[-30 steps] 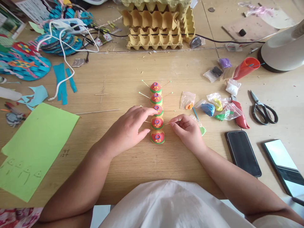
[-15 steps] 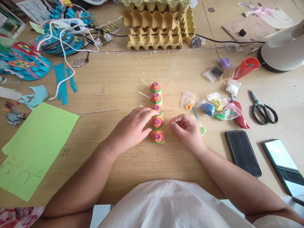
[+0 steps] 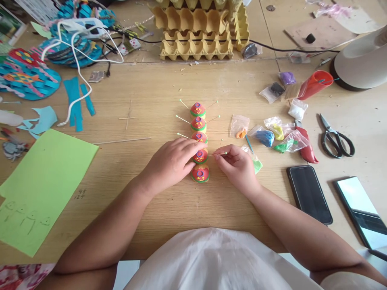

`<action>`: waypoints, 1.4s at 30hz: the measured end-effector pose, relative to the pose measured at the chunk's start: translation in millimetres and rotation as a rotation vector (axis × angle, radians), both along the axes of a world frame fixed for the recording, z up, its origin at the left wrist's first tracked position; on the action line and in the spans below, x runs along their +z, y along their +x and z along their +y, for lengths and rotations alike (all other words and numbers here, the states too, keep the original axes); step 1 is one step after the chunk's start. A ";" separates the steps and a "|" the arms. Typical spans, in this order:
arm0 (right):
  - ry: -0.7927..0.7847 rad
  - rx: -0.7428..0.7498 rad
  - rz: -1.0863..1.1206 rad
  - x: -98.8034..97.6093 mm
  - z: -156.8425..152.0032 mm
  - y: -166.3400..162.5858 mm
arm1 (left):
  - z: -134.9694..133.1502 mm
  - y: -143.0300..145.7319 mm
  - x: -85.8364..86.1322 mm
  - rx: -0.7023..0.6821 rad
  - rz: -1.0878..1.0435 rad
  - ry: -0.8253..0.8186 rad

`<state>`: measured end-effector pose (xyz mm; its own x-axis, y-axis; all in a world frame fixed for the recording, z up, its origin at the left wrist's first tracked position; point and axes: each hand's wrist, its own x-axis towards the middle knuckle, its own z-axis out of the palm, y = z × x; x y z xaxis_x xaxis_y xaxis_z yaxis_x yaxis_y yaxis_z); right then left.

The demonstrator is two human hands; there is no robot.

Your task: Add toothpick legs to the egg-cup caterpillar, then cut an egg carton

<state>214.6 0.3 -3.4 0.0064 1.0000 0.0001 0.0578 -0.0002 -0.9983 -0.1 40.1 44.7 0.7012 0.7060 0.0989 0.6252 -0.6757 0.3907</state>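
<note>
A row of several red, green and yellow painted domes forms a caterpillar [image 3: 198, 125] on the wooden table [image 3: 157, 96]. Thin sticks with green tips poke out from its sides. My left hand [image 3: 172, 163] curls against the left side of the fourth dome [image 3: 200, 156], its fingers steadying it. My right hand [image 3: 237, 165] pinches a thin green-tipped stick [image 3: 218, 154] whose inner end meets the right side of that same dome. The nearest dome [image 3: 200, 173] sits between my two hands.
Small bags of coloured clay [image 3: 266, 137] lie right of the caterpillar, with scissors [image 3: 334, 137], a red cup [image 3: 313, 84] and two phones [image 3: 308, 193] beyond. Egg trays [image 3: 196, 36] stand at the back. A green sheet [image 3: 39, 185] and blue paper crafts [image 3: 27, 76] lie left.
My left hand has slid slightly nearer, from the third dome down to the fourth. My right hand has kept its pinch on the stick and shifted a little left.
</note>
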 end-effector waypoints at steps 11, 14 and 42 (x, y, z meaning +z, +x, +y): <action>-0.016 -0.004 -0.011 -1.7 2.8 -1.2 | 2.0 -0.1 -1.3 -0.029 -0.009 0.011; -0.011 -0.004 -0.007 -1.7 2.9 -1.2 | 2.1 -0.4 -2.3 -0.034 -0.015 0.002; 0.113 0.025 -0.208 -5.9 0.6 -4.9 | -1.0 2.5 -0.2 -0.044 0.031 0.000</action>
<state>209.7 1.0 -9.3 -0.0304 0.9934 0.1105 0.2612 0.1146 -0.9585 2.3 39.1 44.5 0.7341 0.6747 0.0762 0.6070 -0.7025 0.3716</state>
